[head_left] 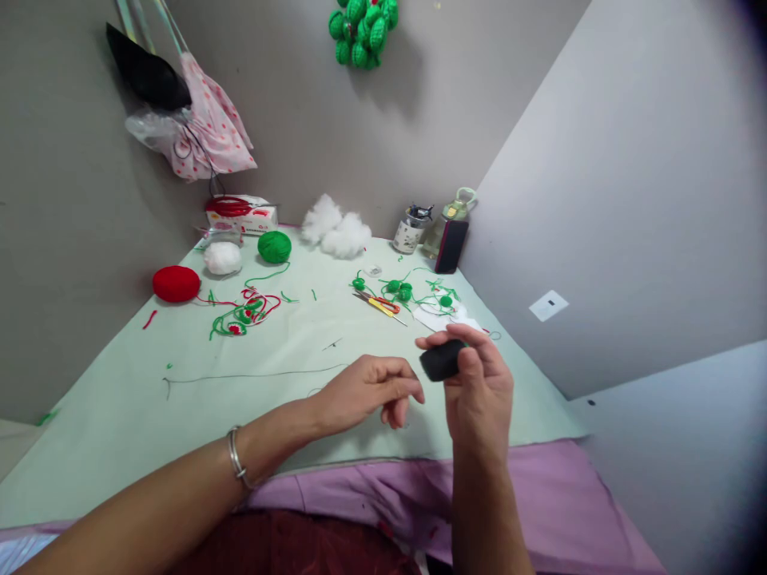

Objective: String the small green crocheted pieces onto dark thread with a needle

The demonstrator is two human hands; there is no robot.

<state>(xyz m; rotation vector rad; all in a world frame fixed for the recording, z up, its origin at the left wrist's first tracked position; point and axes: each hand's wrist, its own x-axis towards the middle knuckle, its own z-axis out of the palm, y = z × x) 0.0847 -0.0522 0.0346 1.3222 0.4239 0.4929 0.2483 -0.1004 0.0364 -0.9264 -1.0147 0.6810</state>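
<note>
A pale table (113,435); above it, the left hand (368,389) hangs loosely curled, and I cannot tell whether it holds anything. The right hand (481,391), half closed, grips a black object (440,362), long axis roughly sideways, one end just beside the left fingers.

The far green crocheted cluster (361,33) was cut off above — near right, the bare right hand (481,387) partly hid a small black block (440,362).
</note>
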